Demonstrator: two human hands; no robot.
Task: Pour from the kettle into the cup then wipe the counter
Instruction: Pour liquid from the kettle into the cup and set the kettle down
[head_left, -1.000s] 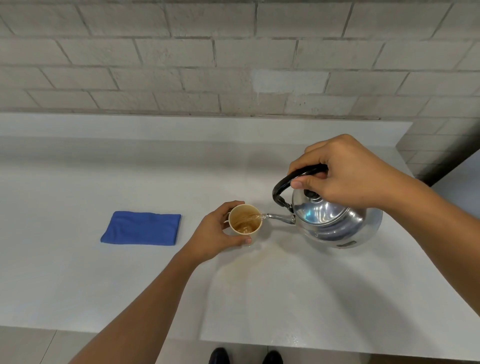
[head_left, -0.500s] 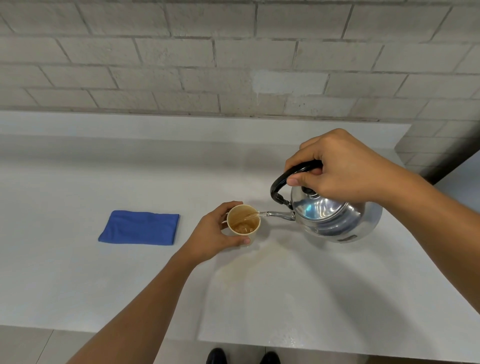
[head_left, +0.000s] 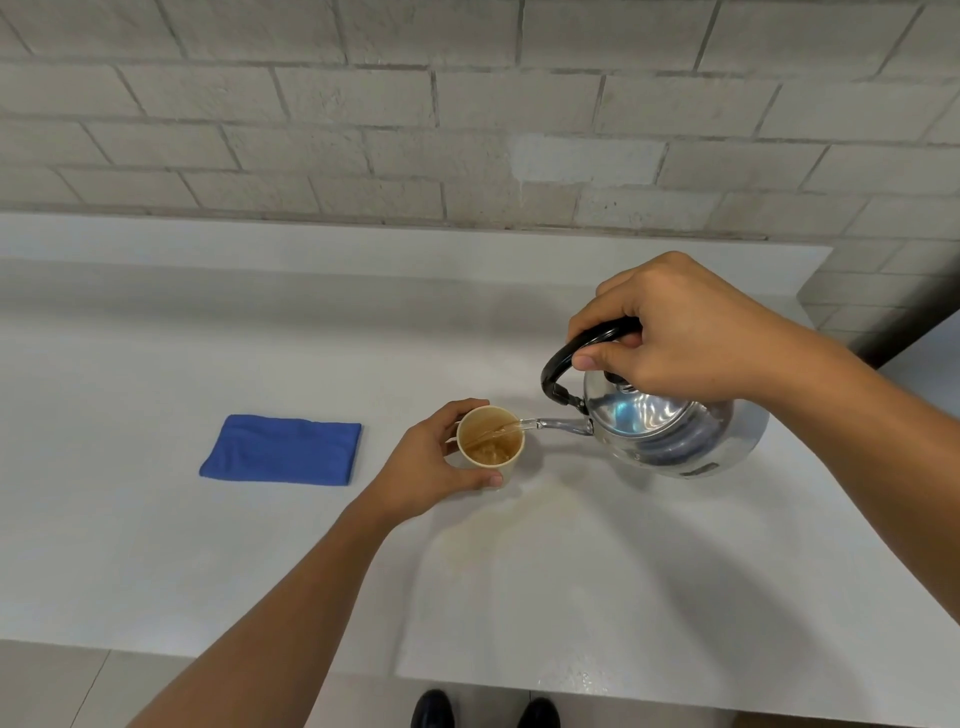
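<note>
Pale brick wall (head_left: 363, 104) at the far side, white counter (head_left: 156, 545) below it, running left to right with a low upstand at the back; I log the contents as follows.

Item one: blue cloth (head_left: 283, 450), folded flat into a rectangle, lying on the counter left of centre, well apart from everything else.

Item two: cup (head_left: 491, 440), pale paper, standing upright near the middle of the counter, holding brown liquid partway up. My left hand (head_left: 436, 467) wraps its left and near side, thumb at the near wall, fingers curled round the far rim.

Item three: kettle (head_left: 675, 431), polished metal, lifted off the counter and tilted leftward, just right of the cup. Its thin spout (head_left: 563, 426) reaches to the cup's right rim, and a stream of liquid runs from the tip into the cup. My right hand (head_left: 675, 338) is closed in a full fist round the black handle (head_left: 576, 353) from above.

Item four: faint brownish stain (head_left: 524, 514) on the counter, just near of the cup.

Item five: two dark shoe tips (head_left: 483, 709) on the floor at the near edge.
</note>
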